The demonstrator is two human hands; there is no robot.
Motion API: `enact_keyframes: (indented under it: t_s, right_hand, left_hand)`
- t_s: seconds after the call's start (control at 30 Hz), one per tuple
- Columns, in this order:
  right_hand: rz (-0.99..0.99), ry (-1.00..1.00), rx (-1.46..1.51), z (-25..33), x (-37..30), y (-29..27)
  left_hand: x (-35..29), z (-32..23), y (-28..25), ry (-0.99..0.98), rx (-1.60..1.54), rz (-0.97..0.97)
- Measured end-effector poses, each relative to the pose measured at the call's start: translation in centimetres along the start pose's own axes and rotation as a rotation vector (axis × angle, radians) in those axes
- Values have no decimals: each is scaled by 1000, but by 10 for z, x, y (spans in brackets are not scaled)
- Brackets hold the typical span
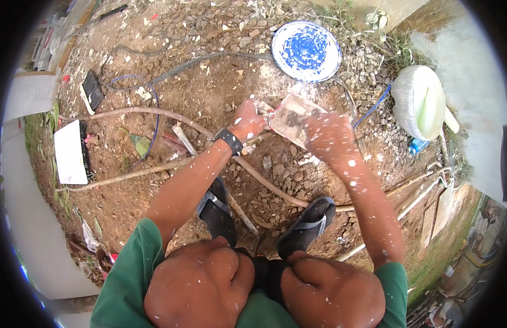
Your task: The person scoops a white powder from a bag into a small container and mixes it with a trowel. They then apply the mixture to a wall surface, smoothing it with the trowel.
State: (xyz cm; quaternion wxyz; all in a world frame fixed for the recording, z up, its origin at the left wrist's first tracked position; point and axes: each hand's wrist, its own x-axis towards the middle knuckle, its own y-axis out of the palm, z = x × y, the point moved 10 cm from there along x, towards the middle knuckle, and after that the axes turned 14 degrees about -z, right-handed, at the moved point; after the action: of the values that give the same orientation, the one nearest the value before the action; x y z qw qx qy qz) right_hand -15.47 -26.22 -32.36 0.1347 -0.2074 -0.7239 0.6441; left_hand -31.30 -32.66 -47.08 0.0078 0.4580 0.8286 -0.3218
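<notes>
A flat rectangular plate with a pale rim and grey-brown smears is held out over the stony ground, tilted a little. My left hand is closed at its left edge, fingers curled by the corner. Over the plate's right side is my right hand, smeared by motion. Its fingers are too blurred to show whether they grip anything. White splashes dot both hands and forearms. Beyond the plate lies a round blue-and-white basin or lid, spattered with white.
A pale bulging sack or tub stands at the right by the wall. A brown hose curves across the ground towards my sandalled feet. Wooden sticks lie between them. On the left are a white panel and a dark flat piece.
</notes>
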Motion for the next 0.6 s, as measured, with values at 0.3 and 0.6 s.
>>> enact_keyframes:
  t_s: [0.3, 0.6]
  right_hand:
    - [-67, -6, 107, 0, 5, -7]
    - [27, -26, 31, 10, 9, -10]
  left_hand:
    - [2, -2, 1, 122, -18, -43]
    - [-3, 0, -3, 111, 42, -68]
